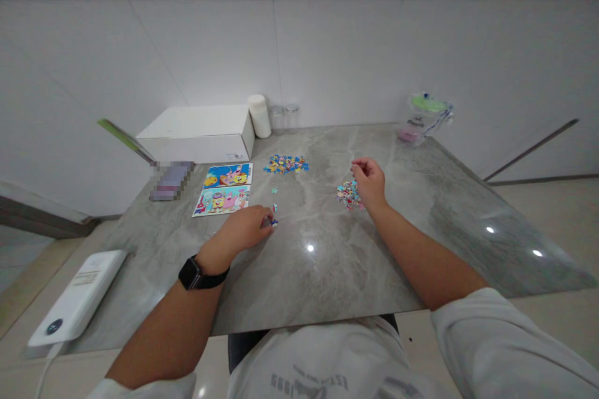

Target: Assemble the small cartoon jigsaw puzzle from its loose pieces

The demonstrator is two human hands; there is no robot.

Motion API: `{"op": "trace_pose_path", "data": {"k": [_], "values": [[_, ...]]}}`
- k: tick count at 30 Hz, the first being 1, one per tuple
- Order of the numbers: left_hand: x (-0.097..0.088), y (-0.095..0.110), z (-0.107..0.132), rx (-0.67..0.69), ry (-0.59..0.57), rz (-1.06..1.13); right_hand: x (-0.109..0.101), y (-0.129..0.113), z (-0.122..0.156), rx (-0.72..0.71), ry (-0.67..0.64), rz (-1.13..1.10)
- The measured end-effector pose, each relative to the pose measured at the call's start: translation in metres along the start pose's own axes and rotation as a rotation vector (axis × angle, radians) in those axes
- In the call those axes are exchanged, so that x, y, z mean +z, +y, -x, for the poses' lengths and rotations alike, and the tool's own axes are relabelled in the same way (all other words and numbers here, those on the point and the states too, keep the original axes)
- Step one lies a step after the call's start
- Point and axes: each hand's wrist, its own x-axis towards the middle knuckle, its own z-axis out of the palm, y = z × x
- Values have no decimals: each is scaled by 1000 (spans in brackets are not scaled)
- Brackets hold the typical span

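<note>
My left hand (250, 225), a watch on its wrist, rests low over the table with thumb and fingers closed around the edge of a small dark-blue and white puzzle piece (274, 222). Just beyond the fingertips lies a reddish-white piece (275, 207), and farther back a green one (274, 191). On the right, my right hand (370, 182) is pinched at the edge of a mixed pile of puzzle pieces (348, 194); whatever sits between its fingertips is too small to make out. A blue and yellow pile of pieces (286, 164) lies farther back.
Two cartoon picture cards (228, 176) lie left of centre. Behind them stand a white box (201, 131), a white bottle (259, 116) and two clear glasses (291, 116). A plastic bag (425, 117) sits back right, a white corded device (77, 299) at the left edge.
</note>
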Motion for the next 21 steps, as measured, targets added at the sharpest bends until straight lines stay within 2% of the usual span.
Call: {"op": "trace_pose_path", "data": {"k": [4,6,9,13,17,21], "values": [[1,-5,-3,-47,80,-17,-12,14,-17,-17,33,83],[1,-8,-6,-58,133,-6,-15,18,-17,-99,-63,233],[1,-10,-8,-70,180,-5,-15,18,-13,-258,-285,570],[3,-9,-7,-68,132,-19,-14,13,-3,-339,-446,894],[7,-7,-6,-7,52,29,-14,11,3,-354,-541,998],[9,-5,-6,33,42,53,-15,11,4,-325,-580,1046]]}}
